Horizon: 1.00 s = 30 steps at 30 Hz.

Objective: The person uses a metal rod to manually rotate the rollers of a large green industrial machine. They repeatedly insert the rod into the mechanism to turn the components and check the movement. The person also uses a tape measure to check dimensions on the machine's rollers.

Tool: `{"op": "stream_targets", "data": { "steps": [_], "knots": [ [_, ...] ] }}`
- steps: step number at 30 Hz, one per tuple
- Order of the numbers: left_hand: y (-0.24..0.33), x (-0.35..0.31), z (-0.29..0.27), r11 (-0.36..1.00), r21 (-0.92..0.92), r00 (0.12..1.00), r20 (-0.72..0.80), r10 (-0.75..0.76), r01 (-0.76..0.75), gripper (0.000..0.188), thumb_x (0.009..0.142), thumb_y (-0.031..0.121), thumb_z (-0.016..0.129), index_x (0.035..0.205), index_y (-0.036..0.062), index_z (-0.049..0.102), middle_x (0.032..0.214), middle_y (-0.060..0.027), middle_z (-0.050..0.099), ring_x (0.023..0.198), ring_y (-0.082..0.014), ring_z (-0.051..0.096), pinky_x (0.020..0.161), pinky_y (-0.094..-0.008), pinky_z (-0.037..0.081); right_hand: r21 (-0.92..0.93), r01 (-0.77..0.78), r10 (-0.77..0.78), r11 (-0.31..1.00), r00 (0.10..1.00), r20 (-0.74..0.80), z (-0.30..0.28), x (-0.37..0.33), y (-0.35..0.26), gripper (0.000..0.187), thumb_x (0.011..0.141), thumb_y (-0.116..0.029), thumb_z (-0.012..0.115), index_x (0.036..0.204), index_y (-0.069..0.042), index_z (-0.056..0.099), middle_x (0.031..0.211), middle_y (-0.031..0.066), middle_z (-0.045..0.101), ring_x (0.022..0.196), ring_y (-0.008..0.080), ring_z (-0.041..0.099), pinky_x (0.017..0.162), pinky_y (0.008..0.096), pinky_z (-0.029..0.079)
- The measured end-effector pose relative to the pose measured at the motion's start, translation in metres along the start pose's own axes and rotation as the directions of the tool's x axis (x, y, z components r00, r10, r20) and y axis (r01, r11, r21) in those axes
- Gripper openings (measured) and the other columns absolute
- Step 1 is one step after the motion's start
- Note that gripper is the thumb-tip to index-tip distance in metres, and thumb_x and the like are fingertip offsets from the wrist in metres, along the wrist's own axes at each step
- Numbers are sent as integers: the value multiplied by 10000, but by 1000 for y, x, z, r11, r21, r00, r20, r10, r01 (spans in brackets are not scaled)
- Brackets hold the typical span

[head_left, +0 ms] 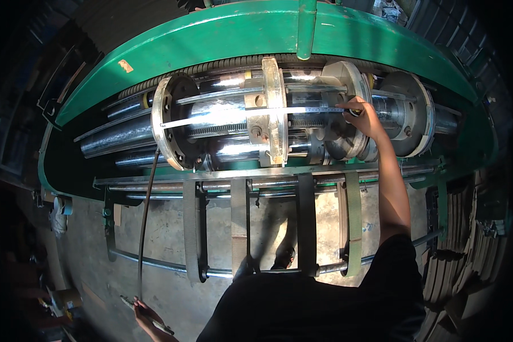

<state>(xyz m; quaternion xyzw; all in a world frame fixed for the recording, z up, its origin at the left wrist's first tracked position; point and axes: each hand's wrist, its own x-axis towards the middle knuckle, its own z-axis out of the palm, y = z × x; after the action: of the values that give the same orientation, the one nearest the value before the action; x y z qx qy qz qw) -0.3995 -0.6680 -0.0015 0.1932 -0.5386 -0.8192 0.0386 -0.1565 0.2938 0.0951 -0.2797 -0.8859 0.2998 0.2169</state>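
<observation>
1. Two bare hands are at work; the left hand (146,316), nearer, has its fingers curled around a grey bar (167,329).
2. A long dark rod (147,211) meets that bar at the left hand and slopes away from it, up to near the left ring's lower edge; I cannot tell whether bar and rod are one piece.
3. Right of the left hand and farther out, four straps (240,222) hang side by side, short of the right hand.
4. Farthest out, the right hand (361,118) grasps the case end of a tape measure (211,117).
5. Its pale blade runs leftward from the right hand, across the middle ring (276,137), to the left ring (160,108).
6. Shiny cylinders (117,135) lie beneath and beyond the blade.
7. Beyond both hands curves a green frame (211,35).
</observation>
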Motion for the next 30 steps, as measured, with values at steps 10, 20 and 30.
{"op": "stream_targets", "data": {
  "steps": [10,20,30],
  "knots": [
    [11,-34,65,999,-29,998,-39,-44,43,477,1033,159,510,1367,-154,375,1458,-215,448,1313,-177,491,1130,-246,418,3,13,-13,1000,1000,-11,-2,-3,-5,413,804,44,718,1165,-153,755,939,43,579,891,168,584,810,308,468],
    [13,-33,65,988,-108,993,-37,-111,106,515,1047,166,489,1428,-153,352,1419,-196,488,1240,-141,515,1060,-210,462,-6,12,-13,1000,997,-74,4,-18,-3,343,803,-25,738,1112,-167,776,879,50,577,819,176,585,768,313,484],
    [18,-47,73,994,-56,987,-124,-98,91,344,1058,132,455,1289,-120,499,1326,-163,575,1215,-173,544,1065,-251,441,126,3,-1,992,1000,-13,15,-21,-12,265,862,18,657,1096,-48,762,843,73,609,795,165,612,746,304,480]
  ]
}}
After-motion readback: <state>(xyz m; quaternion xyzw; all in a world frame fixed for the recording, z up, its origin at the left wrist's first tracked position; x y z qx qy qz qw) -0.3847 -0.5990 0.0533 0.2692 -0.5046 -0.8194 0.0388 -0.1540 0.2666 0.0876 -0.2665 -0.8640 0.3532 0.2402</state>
